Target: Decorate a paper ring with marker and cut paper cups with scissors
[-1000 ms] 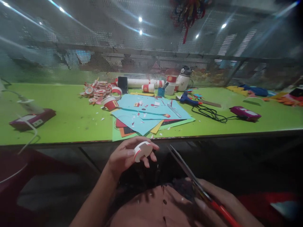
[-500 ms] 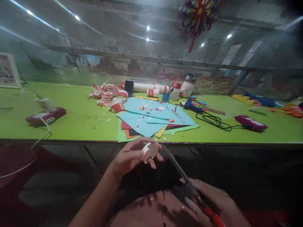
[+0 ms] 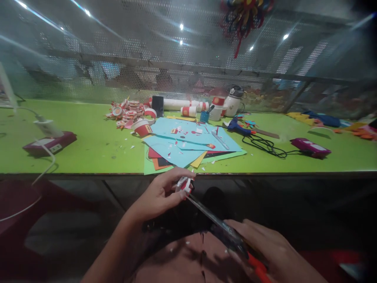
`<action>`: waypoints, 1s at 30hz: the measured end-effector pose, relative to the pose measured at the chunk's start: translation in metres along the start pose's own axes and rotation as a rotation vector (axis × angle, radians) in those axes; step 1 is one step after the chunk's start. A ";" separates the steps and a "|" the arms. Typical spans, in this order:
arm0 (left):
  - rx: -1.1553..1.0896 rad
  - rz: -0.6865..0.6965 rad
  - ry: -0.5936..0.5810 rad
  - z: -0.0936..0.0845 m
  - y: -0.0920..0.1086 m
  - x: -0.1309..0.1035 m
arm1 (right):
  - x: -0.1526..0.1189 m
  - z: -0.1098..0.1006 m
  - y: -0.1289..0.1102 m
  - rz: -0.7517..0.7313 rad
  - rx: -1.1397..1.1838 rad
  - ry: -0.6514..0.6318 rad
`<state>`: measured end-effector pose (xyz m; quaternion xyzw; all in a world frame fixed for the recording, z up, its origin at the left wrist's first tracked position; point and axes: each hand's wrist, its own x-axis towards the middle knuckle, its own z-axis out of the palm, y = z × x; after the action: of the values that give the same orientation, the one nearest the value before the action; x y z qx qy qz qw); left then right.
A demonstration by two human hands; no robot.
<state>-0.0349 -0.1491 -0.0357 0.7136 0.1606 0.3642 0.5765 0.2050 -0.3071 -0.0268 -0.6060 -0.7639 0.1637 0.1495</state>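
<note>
Left hand [image 3: 163,192] pinches small red-and-white paper piece [image 3: 184,184] between thumb and fingers, in front of table [image 3: 97,151] — presumably leaving its edge free for blades; right hand [image 3: 262,237] has fingers wrapped round scissors [image 3: 219,224], tips by the piece, contact unclear — blue paper [image 3: 184,159] on table bears scraps [image 3: 199,131], likely laid to catch them

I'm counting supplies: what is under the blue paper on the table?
Red paper, black paper, orange paper, yellow paper and green paper poke out from under the blue paper. Whatever lies beneath its middle is covered.
</note>
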 end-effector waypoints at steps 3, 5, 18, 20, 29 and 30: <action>-0.073 -0.033 0.008 0.000 0.002 0.000 | 0.002 -0.002 -0.002 0.000 0.083 -0.003; -0.137 -0.049 0.016 0.000 0.003 0.001 | 0.005 -0.004 -0.002 -0.029 0.191 0.038; -0.753 -0.013 0.036 -0.003 0.019 0.042 | 0.045 -0.020 0.008 0.105 0.541 0.145; -0.794 -0.061 0.074 -0.006 0.026 0.051 | 0.054 -0.029 0.004 0.125 0.588 0.143; -0.825 -0.180 0.078 -0.017 0.053 0.093 | 0.130 -0.098 -0.018 0.019 0.539 0.404; -0.820 -0.189 0.066 -0.019 0.054 0.097 | 0.143 -0.103 -0.020 -0.028 0.493 0.448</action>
<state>0.0083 -0.0882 0.0488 0.3950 0.0857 0.3662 0.8382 0.2003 -0.1646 0.0792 -0.5620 -0.6577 0.2044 0.4581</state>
